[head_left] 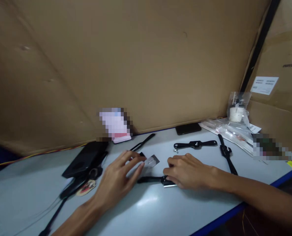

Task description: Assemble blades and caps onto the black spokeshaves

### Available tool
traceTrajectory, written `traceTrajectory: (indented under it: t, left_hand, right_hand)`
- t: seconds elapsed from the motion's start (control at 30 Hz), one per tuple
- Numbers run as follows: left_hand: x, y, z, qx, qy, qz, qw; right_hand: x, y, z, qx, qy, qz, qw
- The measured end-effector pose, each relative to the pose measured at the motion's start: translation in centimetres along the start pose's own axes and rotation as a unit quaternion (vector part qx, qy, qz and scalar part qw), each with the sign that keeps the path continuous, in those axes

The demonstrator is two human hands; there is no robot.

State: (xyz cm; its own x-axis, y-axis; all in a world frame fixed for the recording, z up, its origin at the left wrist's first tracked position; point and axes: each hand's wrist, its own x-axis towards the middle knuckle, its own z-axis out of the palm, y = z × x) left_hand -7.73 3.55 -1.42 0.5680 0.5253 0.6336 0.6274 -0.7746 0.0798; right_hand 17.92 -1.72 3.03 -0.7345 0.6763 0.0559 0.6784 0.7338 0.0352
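Note:
My left hand (122,172) has thumb and index finger closed at the left edge of a flat slotted metal blade (152,160). My right hand (185,170) is curled over the middle of a black spokeshave (149,179), covering its right handle; a bright metal edge shows under the fingers. Behind my left fingers lies another spokeshave (146,141), partly hidden. Beyond my right hand rests a third spokeshave (195,144), with a small silver thumbscrew (175,150) near its left end. One more spokeshave (226,152) lies right of that hand.
A phone with a blurred screen (116,126) leans on the cardboard wall (136,65). A dark phone (188,128) lies by the wall. Black cases and cords (84,160) occupy the left. Plastic bags (224,129) and a bagged white container (236,113) stand at the right.

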Motion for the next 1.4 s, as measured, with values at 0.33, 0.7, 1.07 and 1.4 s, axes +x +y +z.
traceTrajectory:
  t: [0.33,0.7,1.07,1.4]
  left_hand:
    - [-0.2,-4.6,1.2,0.106,-0.098,-0.155,0.977]
    - [0.7,-1.8,2.4,0.057,-0.132,-0.144,0.979]
    - [1.2,1.0,1.9,0.031,-0.197,-0.034,0.979]
    - [0.5,-1.7,1.4,-0.044,-0.140,-0.077,0.986]
  right_hand:
    - [-0.3,4.7,1.1,-0.096,0.048,0.102,0.989]
    - [1.0,1.0,6.3,0.116,0.089,-0.003,0.989]
    - [2.4,4.2,13.3,0.130,0.132,0.026,0.982]
    - [0.8,1.4,5.1,0.134,0.126,-0.021,0.983]
